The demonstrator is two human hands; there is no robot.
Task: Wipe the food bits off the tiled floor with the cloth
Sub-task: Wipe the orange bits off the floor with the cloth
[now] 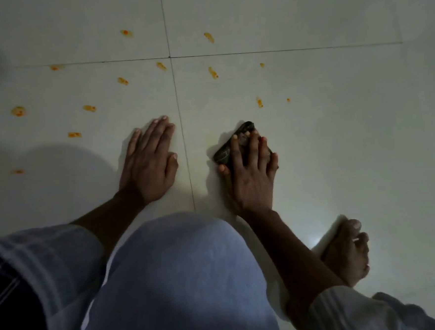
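Orange food bits (89,108) across tiled floor (337,130)

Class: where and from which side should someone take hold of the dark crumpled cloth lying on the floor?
Grip the dark crumpled cloth from above, across its bunched middle, as the right hand does: it lies low on the pale tiled floor, leaving no edge to get under.

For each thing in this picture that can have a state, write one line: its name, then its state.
left hand: flat on the floor, fingers straight, holding nothing
right hand: pressing the cloth down, fingers spread
cloth: dark, bunched under the right hand
food bits: orange, scattered, unwiped
tiled floor: pale, soiled beyond the hands
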